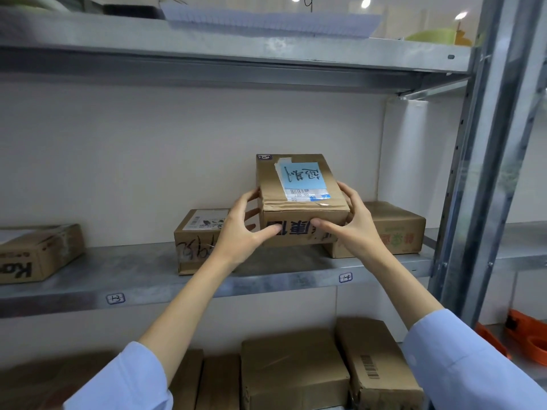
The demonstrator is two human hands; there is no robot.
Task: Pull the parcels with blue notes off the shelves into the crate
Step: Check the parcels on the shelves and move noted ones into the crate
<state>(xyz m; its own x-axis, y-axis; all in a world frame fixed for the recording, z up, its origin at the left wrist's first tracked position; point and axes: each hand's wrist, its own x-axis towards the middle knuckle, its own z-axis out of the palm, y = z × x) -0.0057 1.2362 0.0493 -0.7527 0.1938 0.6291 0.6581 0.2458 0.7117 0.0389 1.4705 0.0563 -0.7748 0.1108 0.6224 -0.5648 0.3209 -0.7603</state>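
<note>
A brown cardboard parcel [299, 199] with a blue handwritten note [302, 176] taped on its top is lifted above the middle shelf [142, 276]. My left hand [239, 229] grips its left side, thumb on the front face. My right hand [352, 223] grips its right side the same way. The crate is not in view.
On the middle shelf stand a parcel with a white label [198, 241] behind my left hand, a brown box [393, 229] at the right and a box [35, 253] at the far left. Several parcels [296, 371] fill the shelf below. A steel upright [485, 161] stands on the right.
</note>
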